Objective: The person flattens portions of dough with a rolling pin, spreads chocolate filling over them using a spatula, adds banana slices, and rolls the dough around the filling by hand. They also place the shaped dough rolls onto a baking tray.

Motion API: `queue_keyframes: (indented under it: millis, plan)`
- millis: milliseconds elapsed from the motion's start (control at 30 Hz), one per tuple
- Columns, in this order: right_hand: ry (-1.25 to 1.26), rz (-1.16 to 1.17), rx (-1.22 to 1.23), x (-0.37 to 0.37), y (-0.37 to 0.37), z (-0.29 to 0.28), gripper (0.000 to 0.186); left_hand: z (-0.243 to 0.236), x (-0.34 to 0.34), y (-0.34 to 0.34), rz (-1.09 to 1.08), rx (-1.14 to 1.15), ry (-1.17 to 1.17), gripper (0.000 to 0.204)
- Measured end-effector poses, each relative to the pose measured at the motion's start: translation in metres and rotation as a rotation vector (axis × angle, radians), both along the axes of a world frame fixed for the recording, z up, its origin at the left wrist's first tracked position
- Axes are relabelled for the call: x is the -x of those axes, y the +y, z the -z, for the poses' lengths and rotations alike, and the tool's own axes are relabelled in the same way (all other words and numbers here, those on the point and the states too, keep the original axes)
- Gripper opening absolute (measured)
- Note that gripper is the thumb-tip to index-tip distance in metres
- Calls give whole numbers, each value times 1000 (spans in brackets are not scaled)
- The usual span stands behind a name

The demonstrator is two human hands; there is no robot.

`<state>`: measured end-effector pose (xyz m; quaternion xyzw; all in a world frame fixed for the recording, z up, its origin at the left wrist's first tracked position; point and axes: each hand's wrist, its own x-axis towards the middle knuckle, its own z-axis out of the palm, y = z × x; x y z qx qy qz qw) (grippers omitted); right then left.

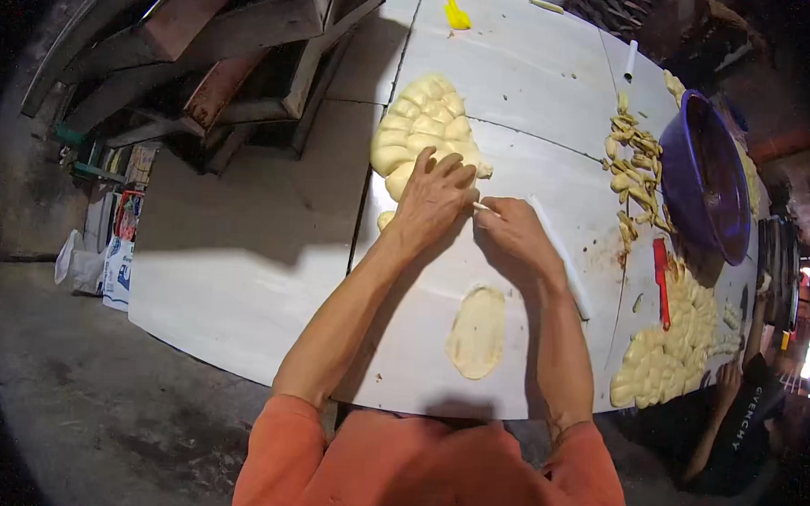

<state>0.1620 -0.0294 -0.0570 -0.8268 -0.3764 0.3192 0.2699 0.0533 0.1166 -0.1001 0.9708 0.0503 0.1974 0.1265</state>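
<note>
On the white tiled table, a cluster of pale, smooth dough pieces (428, 117) lies packed together ahead of me. My left hand (435, 200) rests over the near end of this cluster, fingers stretched out and apart. Just beside it, my right hand (516, 231) is closed, with a thin pale stick-like thing (487, 208) poking out toward the left hand; its kind is unclear. A flattened oval of dough (476, 333) lies between my forearms. Along the outer side of my right forearm is a long white rod (560, 258), like a rolling pin, partly hidden.
Stacked metal trays (222, 69) overhang the table's left. A yellow tool (454, 13) lies at the far edge. Rightward are a purple basin (671, 166), small dough bits (634, 160), a red-handled tool (662, 283), more dough (670, 349) and another person in black (744, 417).
</note>
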Motion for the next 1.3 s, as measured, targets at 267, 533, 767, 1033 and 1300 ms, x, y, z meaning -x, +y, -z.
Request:
queue_keyframes:
  millis: [267, 533, 767, 1033, 1300]
  plan:
    - [625, 101, -185, 18, -114, -36, 16, 4, 4, -12, -55, 61, 14, 27]
    - [462, 423, -167, 27, -208, 2, 28, -29, 45, -94, -98, 185, -32, 53]
    - [-143, 293, -168, 44, -219, -10, 42, -28, 77, -191, 44, 378, 69, 40]
    - [120, 129, -289, 24, -236, 3, 32, -29, 72, -244, -50, 382, -5, 40]
    - [-374, -90, -341, 19, -247, 16, 29, -18, 62, -282, -107, 270, -26, 35]
